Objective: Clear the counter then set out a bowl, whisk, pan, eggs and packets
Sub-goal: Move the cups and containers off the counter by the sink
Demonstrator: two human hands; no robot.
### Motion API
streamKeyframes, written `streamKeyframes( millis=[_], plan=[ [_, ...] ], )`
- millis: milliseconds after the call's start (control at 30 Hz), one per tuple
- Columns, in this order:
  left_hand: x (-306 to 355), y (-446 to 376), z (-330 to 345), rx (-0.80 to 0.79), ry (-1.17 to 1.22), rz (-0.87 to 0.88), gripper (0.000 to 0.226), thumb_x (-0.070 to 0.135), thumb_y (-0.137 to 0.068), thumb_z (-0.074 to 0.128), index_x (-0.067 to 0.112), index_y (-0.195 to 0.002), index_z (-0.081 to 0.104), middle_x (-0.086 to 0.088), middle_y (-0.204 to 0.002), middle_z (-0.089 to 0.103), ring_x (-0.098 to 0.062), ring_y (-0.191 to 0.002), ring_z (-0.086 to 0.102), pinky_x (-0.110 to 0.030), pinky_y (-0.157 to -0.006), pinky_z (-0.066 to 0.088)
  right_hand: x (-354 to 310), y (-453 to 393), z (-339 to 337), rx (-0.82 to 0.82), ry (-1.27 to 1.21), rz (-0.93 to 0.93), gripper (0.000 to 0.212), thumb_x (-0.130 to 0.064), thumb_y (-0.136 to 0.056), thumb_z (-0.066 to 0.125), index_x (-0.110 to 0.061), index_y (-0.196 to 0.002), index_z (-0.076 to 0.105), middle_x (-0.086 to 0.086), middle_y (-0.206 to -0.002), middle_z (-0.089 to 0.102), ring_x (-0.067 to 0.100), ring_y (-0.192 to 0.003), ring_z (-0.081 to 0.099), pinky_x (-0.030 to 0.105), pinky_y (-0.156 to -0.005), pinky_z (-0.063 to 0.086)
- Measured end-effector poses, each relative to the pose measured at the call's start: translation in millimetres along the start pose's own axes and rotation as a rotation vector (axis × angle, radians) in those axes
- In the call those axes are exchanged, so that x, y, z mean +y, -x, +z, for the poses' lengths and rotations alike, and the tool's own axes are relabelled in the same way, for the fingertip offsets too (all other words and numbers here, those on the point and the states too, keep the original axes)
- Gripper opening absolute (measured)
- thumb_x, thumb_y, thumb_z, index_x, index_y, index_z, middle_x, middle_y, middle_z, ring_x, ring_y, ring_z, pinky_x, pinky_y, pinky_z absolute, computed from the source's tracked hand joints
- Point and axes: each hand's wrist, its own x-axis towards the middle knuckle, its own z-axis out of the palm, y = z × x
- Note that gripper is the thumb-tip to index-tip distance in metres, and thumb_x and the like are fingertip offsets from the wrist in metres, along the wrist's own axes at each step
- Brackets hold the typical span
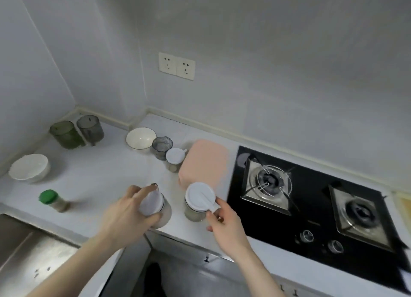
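While left hand (127, 210) clamps one jar (155, 208), right hand (224, 223) pinches another's lid tab (214, 206).

the worktop (106, 174) is white. a white bowl (141, 138) has a dark rim line; another bowl (29, 168) is plain white. the box (203, 162) is pale pink, one jar lid (47, 196) green, two lids (200, 196) white, the hob (311, 219) glossy black.

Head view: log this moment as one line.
phase: clearing counter | left hand: gripping white-lidded jar | right hand: touching lid tab of second jar | both jars on counter
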Motion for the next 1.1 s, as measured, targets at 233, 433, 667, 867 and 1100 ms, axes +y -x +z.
streamKeyframes(
  millis=[233,433,667,867,1100],
  plan=[
    [168,44,38,0.031,0.023,0.295,0.067,0.056,-0.07,0.069,0.056,-0.132,0.042,0.019,-0.118,0.048,-0.022,-0.093,0.062,-0.035,-0.08,0.049,64,111,-137,0.258,-0.089,0.013,0.044,-0.028,-0.099,0.061,-0.036,-0.141,0.052,-0.01,-0.065,0.058,0.014,-0.08,0.065,0.043,-0.093,0.057],
    [288,76,93,-0.002,-0.024,0.503,0.066,0.062,-0.071,0.068,0.054,-0.133,0.045,0.021,-0.12,0.048,-0.016,-0.097,0.062,-0.032,-0.078,0.048,105,189,-235,0.496,-0.148,0.049,0.039,-0.026,-0.099,0.061,-0.04,-0.134,0.052,-0.007,-0.065,0.054,0.017,-0.08,0.066,0.02,-0.078,0.049],
    [410,92,145,-0.073,-0.05,0.721,0.069,0.068,-0.07,0.066,0.055,-0.134,0.043,0.026,-0.117,0.044,-0.011,-0.095,0.057,-0.029,-0.078,0.046,159,239,-334,0.727,-0.21,0.088,0.042,-0.021,-0.098,0.063,-0.027,-0.139,0.056,-0.01,-0.062,0.049,0.01,-0.069,0.058,0.03,-0.084,0.053],
    [509,78,192,-0.126,-0.069,0.829,0.072,0.07,-0.068,0.064,0.056,-0.136,0.042,0.025,-0.117,0.045,-0.012,-0.1,0.062,-0.03,-0.079,0.048,196,251,-412,0.87,-0.248,0.128,0.038,-0.018,-0.097,0.063,-0.029,-0.133,0.059,-0.01,-0.06,0.044,0.011,-0.065,0.051,0.028,-0.075,0.047],
    [619,55,248,-0.194,-0.073,0.91,0.07,0.069,-0.068,0.064,0.057,-0.134,0.042,0.027,-0.12,0.045,-0.008,-0.098,0.06,-0.028,-0.079,0.05,231,260,-514,0.986,-0.261,0.182,0.034,-0.025,-0.097,0.063,-0.034,-0.129,0.062,-0.01,-0.061,0.042,0.012,-0.065,0.05,0.031,-0.07,0.044]
  ],
)
